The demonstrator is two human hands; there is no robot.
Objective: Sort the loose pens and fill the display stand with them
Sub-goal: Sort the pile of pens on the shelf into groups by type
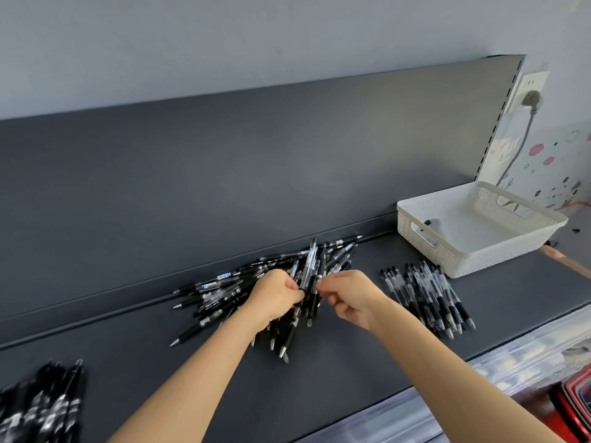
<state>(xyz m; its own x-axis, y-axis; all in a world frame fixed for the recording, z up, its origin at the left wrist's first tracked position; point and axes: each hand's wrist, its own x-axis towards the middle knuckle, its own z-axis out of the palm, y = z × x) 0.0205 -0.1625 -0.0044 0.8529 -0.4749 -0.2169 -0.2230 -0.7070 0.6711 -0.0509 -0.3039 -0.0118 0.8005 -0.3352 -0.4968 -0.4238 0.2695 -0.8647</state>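
1. The step in hand is sorting. Both hands work at the loose pile (220,292) of pens, which lies at the centre of the frame on the dark shelf (319,394), against its back panel.
2. The left hand (276,297) has its fingers curled tightly round a bundle of pens (289,330). The bundle's tips point down towards the lower centre of the frame.
3. The right hand (350,298) is just beside it, fingers curled in. Its thumb and forefinger appear to pinch a clear pen (308,266) at the top of that bundle, though the exact contact is hard to make out.
4. Two sorted groups already lie apart from the pile: the clear-barrelled row (428,298) at centre right, and the dark heap (41,404) in the lower left corner, which is blurred.
5. A white basket (473,263) stands at the right of the frame, near the clear-barrelled row. It looks almost empty.
6. No display stand is in view, so filling has probably not started.
7. The next move probably calls for drawing the pinched pen free without dragging its neighbours along. It would then go with its matching group, most likely the row on the right.
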